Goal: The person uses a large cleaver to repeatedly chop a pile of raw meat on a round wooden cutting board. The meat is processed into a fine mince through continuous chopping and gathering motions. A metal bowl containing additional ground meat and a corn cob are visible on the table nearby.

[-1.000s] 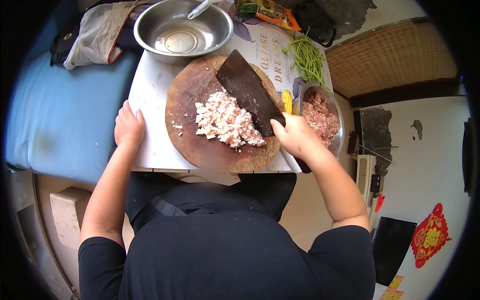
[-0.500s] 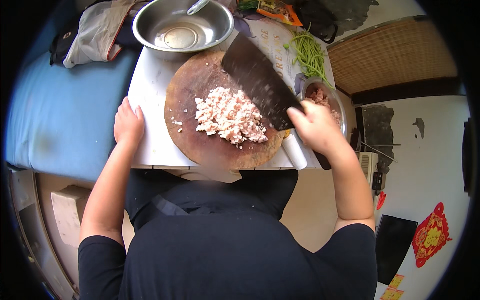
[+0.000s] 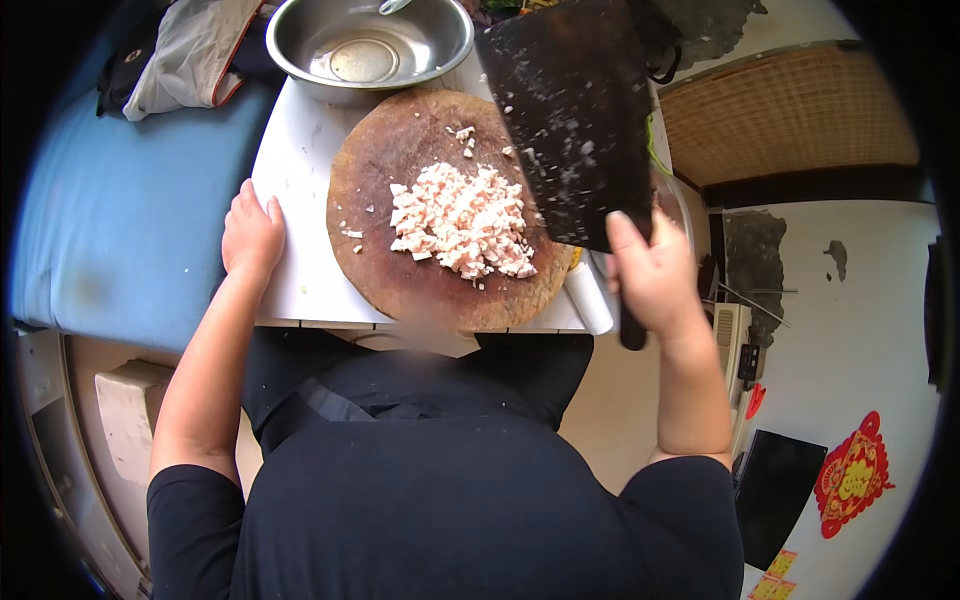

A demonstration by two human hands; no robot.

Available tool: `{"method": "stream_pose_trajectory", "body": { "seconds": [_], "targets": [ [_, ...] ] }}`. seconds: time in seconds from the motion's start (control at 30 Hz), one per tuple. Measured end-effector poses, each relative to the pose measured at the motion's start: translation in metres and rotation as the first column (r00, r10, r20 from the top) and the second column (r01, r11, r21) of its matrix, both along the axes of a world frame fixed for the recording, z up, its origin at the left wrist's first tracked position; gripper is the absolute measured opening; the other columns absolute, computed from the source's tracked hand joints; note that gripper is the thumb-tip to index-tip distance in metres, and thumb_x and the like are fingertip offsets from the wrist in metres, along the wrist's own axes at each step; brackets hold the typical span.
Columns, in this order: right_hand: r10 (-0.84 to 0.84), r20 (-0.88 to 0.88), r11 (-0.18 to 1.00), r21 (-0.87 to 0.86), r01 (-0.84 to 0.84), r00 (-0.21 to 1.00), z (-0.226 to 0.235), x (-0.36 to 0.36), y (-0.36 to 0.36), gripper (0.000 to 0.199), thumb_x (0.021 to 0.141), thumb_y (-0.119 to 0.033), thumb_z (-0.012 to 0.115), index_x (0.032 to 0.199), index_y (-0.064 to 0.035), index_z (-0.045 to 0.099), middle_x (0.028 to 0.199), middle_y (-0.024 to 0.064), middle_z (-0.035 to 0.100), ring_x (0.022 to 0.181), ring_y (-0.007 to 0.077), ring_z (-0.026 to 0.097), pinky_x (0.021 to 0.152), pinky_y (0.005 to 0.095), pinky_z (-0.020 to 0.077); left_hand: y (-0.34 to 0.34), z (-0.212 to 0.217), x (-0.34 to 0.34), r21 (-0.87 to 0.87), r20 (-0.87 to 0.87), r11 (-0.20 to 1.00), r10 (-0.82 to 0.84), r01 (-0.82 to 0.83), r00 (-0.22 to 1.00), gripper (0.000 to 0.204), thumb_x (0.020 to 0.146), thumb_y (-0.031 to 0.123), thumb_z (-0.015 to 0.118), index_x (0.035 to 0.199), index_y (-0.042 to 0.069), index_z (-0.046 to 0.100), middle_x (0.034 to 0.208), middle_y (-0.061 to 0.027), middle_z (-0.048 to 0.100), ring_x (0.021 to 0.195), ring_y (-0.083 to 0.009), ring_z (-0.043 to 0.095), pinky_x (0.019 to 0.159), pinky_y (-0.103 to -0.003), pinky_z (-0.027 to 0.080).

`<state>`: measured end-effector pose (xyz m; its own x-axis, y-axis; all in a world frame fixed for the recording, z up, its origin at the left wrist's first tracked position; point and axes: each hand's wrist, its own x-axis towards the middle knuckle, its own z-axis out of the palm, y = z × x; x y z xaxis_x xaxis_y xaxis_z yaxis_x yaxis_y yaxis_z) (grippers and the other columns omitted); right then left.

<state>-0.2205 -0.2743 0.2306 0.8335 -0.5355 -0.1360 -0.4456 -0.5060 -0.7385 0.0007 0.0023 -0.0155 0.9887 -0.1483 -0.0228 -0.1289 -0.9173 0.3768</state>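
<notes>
My right hand [image 3: 655, 270] is wrapped round the handle of a broad dark cleaver [image 3: 575, 120]. The blade is raised above the far right part of a round wooden chopping board [image 3: 365, 250], with pale bits stuck to its face. On the board lies a heap of finely chopped pale pink meat [image 3: 460, 220]; a few loose bits are scattered around it. My left hand [image 3: 252, 232] rests at the left edge of the white table [image 3: 290, 180], holding nothing, fingers stretched out.
A large steel bowl [image 3: 290, 60] stands behind the board. A white cylinder [image 3: 588, 298] lies right of the board. The cleaver mostly covers the green beans and a bowl behind it. A blue padded surface [image 3: 130, 230] with clothing [image 3: 190, 55] adjoins the table's left side.
The cleaver has risen from beside the meat and swung to the right, its blade now steeper. A few bits now lie at the board's far side. My left hand stays in place.
</notes>
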Motion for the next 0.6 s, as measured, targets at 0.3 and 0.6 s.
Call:
{"method": "stream_pose_trajectory", "body": {
  "seconds": [0.3, 0.6],
  "targets": [
    [0.058, -0.206, 0.994, -0.074, -0.074, 0.977, 0.011, 0.003, -0.007, 0.030, 0.087, -0.026, 0.055, 0.091, 0.0032, 0.059, 0.065, 0.0135, 0.061, 0.059, 0.0214, 0.056, 0.060, 0.0349, 0.0459, -0.001, 0.005, -0.001, 0.030, -0.014, 0.999, 0.016, -0.015, 1.000, 0.053, 0.091, 0.032, 0.042, 0.132, 0.001, 0.033, 0.125, -0.0183, 0.047, 0.112, -0.0330, 0.049, 0.094, -0.041, 0.040],
    [0.126, -0.469, 0.928, -0.257, -0.272, 0.874, -0.012, 0.012, -0.004, 0.032, 0.085, -0.031, 0.054, 0.093, 0.0003, 0.059, 0.078, 0.0227, 0.061, 0.071, 0.0372, 0.060, 0.067, 0.0394, 0.0474, -0.001, 0.004, 0.002, 0.016, -0.009, 1.000, 0.002, -0.002, 1.000, 0.053, 0.091, 0.033, 0.042, 0.132, 0.001, 0.034, 0.124, -0.0180, 0.048, 0.110, -0.0333, 0.050, 0.093, -0.041, 0.042]
  ]
}}
